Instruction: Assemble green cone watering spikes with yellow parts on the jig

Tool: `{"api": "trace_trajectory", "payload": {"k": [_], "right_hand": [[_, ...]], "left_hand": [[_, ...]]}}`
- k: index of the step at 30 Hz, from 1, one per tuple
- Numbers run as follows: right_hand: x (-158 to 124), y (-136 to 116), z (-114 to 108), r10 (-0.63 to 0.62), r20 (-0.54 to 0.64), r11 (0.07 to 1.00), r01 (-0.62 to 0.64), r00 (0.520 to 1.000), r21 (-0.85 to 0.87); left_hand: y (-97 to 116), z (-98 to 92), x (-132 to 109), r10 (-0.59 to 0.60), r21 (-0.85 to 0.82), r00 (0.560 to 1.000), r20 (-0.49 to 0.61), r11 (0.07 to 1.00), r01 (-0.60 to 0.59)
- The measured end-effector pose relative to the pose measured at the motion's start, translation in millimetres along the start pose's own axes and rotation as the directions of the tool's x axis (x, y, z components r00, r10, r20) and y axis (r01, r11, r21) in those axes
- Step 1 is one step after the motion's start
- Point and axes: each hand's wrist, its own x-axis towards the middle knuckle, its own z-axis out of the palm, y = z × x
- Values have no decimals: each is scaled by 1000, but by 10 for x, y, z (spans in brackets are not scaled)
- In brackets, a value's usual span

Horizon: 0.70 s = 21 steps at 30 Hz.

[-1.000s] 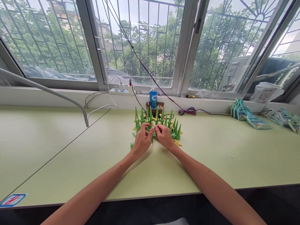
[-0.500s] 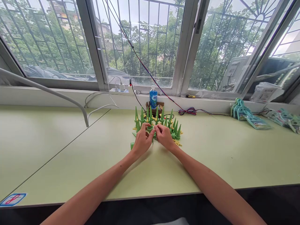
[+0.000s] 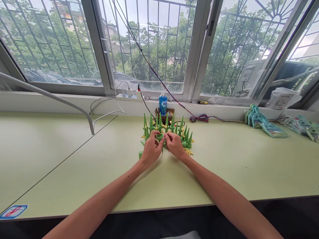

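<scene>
My left hand (image 3: 152, 149) is closed around a green plastic watering spike (image 3: 159, 136), its round hollow end turned up toward me. Against the rim of that spike, my right hand (image 3: 174, 145) has its thumb and forefinger pinched together. Whatever lies between those fingertips is hidden. Just beyond both hands, several green cone-shaped spikes (image 3: 172, 122) stand point up, with small yellow valve pieces among them. More yellow pieces (image 3: 188, 151) lie beside my right wrist. A loose green threaded part (image 3: 140, 155) rests left of my left hand.
Behind the spikes stand a blue bottle (image 3: 162, 103) and a small brown box (image 3: 170, 112). A bundled cable (image 3: 199, 118) lies at the back. Teal packaged items (image 3: 264, 121) sit at the right. A grey hose (image 3: 82, 111) hangs over the table's left side.
</scene>
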Motion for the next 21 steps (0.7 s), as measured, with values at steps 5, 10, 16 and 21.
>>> {"api": "trace_trajectory", "payload": {"k": [5, 10, 16, 21], "right_hand": [[5, -4, -3, 2, 1, 1000, -2, 1000, -2], [-1, -14, -6, -3, 3, 1000, 3, 1000, -10], [-1, -18, -7, -4, 3, 1000, 4, 1000, -14], [4, -8, -4, 0, 5, 1000, 1, 1000, -23]], "left_hand": [[-3, 2, -3, 11, 2, 1000, 2, 1000, -11], [0, -2, 0, 13, 1, 1000, 7, 1000, -13], [-8, -1, 1, 20, 2, 1000, 0, 1000, -20], [-13, 2, -1, 25, -2, 1000, -4, 1000, -25]]}}
